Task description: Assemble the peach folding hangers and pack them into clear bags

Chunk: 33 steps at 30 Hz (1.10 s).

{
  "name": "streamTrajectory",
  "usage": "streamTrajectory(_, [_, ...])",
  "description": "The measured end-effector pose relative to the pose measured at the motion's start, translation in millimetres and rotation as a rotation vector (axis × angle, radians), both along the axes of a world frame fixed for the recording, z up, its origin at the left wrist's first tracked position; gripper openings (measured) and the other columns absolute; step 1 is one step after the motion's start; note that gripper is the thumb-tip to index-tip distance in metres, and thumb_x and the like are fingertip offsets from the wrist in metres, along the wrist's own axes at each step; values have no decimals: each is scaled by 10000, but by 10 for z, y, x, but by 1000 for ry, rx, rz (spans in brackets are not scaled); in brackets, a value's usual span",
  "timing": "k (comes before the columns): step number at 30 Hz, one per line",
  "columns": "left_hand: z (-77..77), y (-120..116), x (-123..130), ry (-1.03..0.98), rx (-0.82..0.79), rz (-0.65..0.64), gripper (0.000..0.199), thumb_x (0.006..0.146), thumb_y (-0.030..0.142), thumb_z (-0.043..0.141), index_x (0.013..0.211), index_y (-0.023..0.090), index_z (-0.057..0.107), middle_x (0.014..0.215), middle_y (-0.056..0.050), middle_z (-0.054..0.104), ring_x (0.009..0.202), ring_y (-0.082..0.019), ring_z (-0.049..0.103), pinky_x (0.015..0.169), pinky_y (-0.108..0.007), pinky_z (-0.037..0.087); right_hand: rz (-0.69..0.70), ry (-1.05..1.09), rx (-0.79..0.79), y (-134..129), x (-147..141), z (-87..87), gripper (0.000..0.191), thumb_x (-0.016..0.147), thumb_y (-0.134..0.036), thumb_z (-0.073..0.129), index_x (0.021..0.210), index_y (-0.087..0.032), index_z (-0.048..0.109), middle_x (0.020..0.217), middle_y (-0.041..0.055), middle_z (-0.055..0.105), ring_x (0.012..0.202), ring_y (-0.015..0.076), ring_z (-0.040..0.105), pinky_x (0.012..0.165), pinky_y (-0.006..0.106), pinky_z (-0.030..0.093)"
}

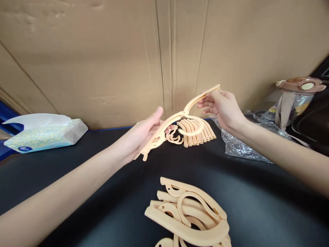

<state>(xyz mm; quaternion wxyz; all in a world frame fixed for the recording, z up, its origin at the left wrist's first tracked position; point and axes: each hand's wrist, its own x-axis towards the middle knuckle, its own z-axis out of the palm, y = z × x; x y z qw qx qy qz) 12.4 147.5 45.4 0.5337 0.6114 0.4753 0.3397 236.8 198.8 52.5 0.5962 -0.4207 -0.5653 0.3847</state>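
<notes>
A peach-coloured folding hanger is held in the air with its arms spread and its hook hanging below the joint. My left hand is round its left arm, thumb raised, fingers partly hidden behind it. The right arm's tip is pinched between the thumb and fingers of my right hand. Behind and below the held hanger, a fanned row of similar hangers lies on the black table. Nearer to me, a pile of folded peach hangers lies at the bottom of the view.
A tissue pack lies on the black table at the left. Crumpled clear plastic is at the right, beside a bottle with a brown lid. Cardboard stands upright behind the table.
</notes>
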Motion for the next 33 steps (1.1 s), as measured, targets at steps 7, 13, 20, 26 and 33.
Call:
streamTrajectory(7, [79,-32,47,-270,-137,144,152,839,288,644,898,149,660,943,-84,702,825,-154,672,708,-233,544,93,-502,218,-98,8,48,166,713,-284,692,765,-174,579,799,53,678,697,159,626,591,291,498])
streamTrajectory(13, [126,-79,21,-216,-166,112,351,696,84,668,603,190,347,758,-23,647,807,-172,684,521,-189,462,-183,-1133,426,-214,-48,-6,214,835,-408,599,872,-198,607,682,2,665,590,147,588,510,238,326])
streamTrajectory(20, [132,-120,25,-326,-279,-125,330,633,49,484,920,189,564,852,-37,610,610,-96,499,474,-206,365,-295,-1452,665,-250,-104,-123,399,981,-399,276,996,-182,611,565,33,595,486,151,489,475,266,186])
streamTrajectory(26, [53,-125,66,136,4,-64,196,620,126,516,804,190,544,709,13,452,600,-113,410,501,-235,330,161,-1165,251,-202,-131,-84,348,965,-295,286,799,-185,572,565,1,578,461,115,476,479,242,310])
streamTrajectory(33, [-78,-64,109,195,-5,86,343,837,532,401,825,207,508,673,28,436,516,-111,372,444,-236,275,-226,-1301,17,248,222,-244,216,869,-275,419,979,-156,561,796,128,686,644,226,607,506,288,358])
